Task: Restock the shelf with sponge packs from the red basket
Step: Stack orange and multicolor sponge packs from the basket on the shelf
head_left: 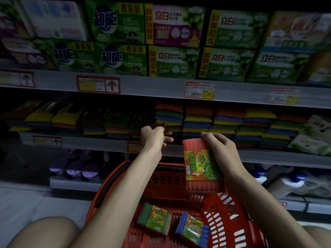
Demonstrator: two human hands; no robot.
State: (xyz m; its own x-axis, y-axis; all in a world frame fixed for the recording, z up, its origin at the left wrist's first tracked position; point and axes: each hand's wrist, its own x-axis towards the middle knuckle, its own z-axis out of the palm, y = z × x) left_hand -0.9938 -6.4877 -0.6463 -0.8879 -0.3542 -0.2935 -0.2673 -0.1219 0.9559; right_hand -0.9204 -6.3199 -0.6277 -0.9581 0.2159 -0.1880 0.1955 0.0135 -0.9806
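Observation:
My right hand [222, 149] grips a red sponge pack [200, 167] with an orange and green label, holding it upright above the red basket [231, 210] and just in front of the shelf edge. My left hand [155, 136] reaches with straight fingers into a dark gap in the sponge shelf [107, 144] and holds nothing. Stacks of red, green, blue and yellow sponge packs [197, 120] fill the shelf on both sides of the gap. Down in the basket lie a green pack [154, 219] and a blue pack [192, 228].
The shelf above holds green and purple soap boxes [172, 61], with price tags [199, 90] along its rail. Purple round items [80, 169] sit on the lower shelf to the left. White packs [311, 138] lie at the sponge shelf's right end. My knee [44, 231] is at the lower left.

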